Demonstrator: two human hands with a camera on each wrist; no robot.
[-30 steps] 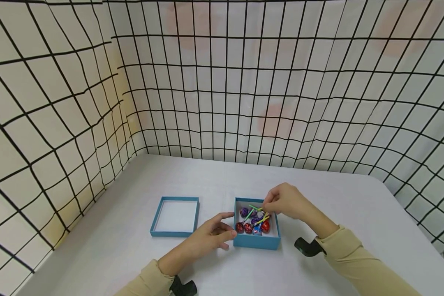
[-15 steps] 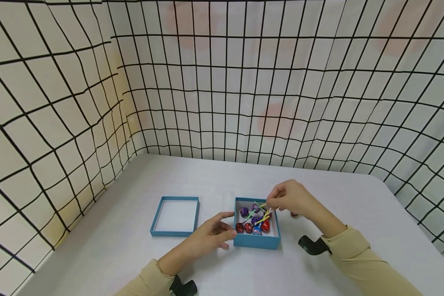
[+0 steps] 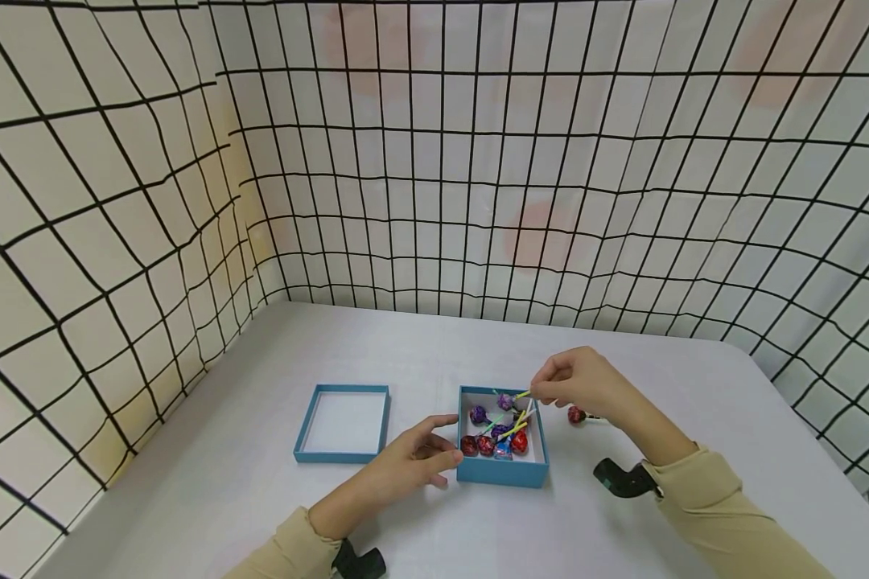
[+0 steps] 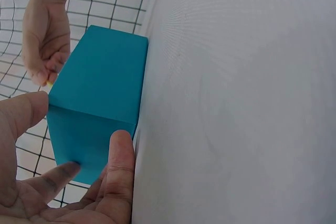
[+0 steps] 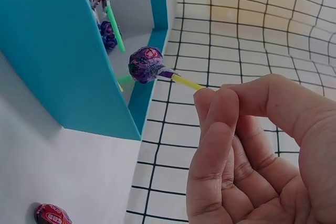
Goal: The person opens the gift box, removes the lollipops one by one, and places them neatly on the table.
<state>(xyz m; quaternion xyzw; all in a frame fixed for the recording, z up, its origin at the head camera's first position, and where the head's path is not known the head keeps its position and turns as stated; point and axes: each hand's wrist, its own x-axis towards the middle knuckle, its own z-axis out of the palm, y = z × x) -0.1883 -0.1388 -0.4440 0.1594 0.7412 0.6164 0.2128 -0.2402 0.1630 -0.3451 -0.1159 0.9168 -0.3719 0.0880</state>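
A blue box (image 3: 503, 474) with a white inside stands on the table, several wrapped lollipops (image 3: 485, 445) lying in it. My right hand (image 3: 582, 386) pinches the yellow stick of a purple lollipop (image 5: 146, 64), whose wrapped head hangs over the box near its back right corner. The left hand (image 3: 413, 462) rests its fingertips against the box's left side; in the left wrist view its fingers (image 4: 122, 156) are spread and touch the blue wall. To the right of the box, a red lollipop (image 3: 576, 415) lies on the table, its stick partly behind the right hand.
The blue-rimmed box lid (image 3: 343, 460) lies inside up on the white table (image 3: 420, 354), left of the box. A wall with a black grid (image 3: 442, 201) stands behind the table and along its left and right.
My right hand has moved right and slightly up, lifting the purple lollipop by its stick. The red lollipop beside the box has come into sight. The left hand stays in place.
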